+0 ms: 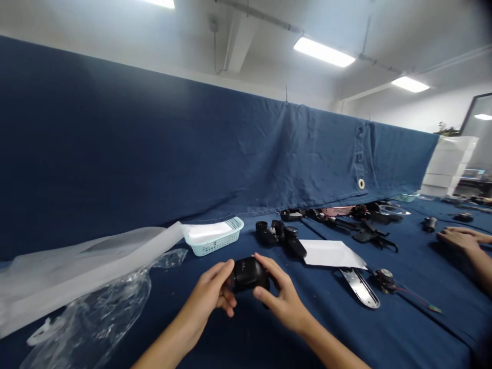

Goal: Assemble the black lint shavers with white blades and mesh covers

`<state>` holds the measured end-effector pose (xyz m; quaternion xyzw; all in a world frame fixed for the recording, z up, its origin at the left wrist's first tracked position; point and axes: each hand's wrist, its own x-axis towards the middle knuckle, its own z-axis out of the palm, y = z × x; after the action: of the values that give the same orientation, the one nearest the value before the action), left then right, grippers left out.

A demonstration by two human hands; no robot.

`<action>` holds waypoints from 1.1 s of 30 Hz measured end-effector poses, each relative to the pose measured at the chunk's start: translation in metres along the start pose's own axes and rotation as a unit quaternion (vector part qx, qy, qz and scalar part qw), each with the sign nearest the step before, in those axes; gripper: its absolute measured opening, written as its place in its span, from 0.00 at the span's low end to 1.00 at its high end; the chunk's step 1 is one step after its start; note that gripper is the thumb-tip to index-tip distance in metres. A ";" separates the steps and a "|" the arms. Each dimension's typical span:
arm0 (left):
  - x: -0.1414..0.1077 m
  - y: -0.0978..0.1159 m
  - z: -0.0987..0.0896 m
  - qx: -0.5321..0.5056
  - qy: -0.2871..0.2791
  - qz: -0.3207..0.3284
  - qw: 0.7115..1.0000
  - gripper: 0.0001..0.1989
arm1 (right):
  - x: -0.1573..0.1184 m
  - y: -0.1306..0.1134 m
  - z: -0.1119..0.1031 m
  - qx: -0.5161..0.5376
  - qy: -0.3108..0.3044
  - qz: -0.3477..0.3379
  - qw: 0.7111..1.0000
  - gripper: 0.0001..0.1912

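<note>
A rounded, glossy black plastic part (249,274) is held between my two hands above the blue cloth; its exact kind I cannot make out. My left hand (215,287) grips its left end, thumb on top and fingers curled beneath. On the right end, my right hand (279,292) wraps round it with the thumb at the near side and the fingers over the far side. Just beyond the hands lie several black plastic parts (265,233) and a white sheet of paper (330,252).
A light-blue basket (215,245) holding white paper stands behind my left hand. Clear plastic wrap (100,307) and white foam sheeting (96,271) lie at left. Rightward are a silver-lined shell (361,289), a wired motor-like part (384,279) and another person's hand (463,238).
</note>
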<state>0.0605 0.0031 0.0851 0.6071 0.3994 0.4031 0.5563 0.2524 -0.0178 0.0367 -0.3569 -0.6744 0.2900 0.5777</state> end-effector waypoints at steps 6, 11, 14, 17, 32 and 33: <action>-0.031 -0.017 0.003 0.116 0.074 0.095 0.986 0.22 | -0.007 -0.005 0.011 0.122 -0.016 0.148 0.981 0.28; -0.058 -0.039 -0.003 0.248 0.093 0.173 0.949 0.15 | -0.016 -0.006 0.024 0.204 -0.077 0.298 0.930 0.26; -0.064 -0.051 -0.007 0.311 0.063 0.204 0.926 0.16 | -0.017 -0.004 0.027 0.218 -0.074 0.347 0.909 0.26; -0.065 -0.061 -0.009 0.376 0.039 0.238 0.895 0.22 | -0.016 -0.005 0.028 0.224 -0.065 0.364 0.902 0.27; -0.063 -0.073 -0.014 0.185 0.087 0.067 0.976 0.43 | -0.025 -0.003 0.022 0.022 -0.082 0.178 0.980 0.25; -0.061 -0.073 -0.014 0.155 0.083 0.053 0.983 0.41 | -0.025 -0.003 0.021 0.007 -0.088 0.170 0.982 0.25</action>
<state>0.0233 -0.0441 0.0100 0.6708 0.4690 0.4138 0.3986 0.2328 -0.0393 0.0215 -0.4353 -0.6503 0.4187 0.4608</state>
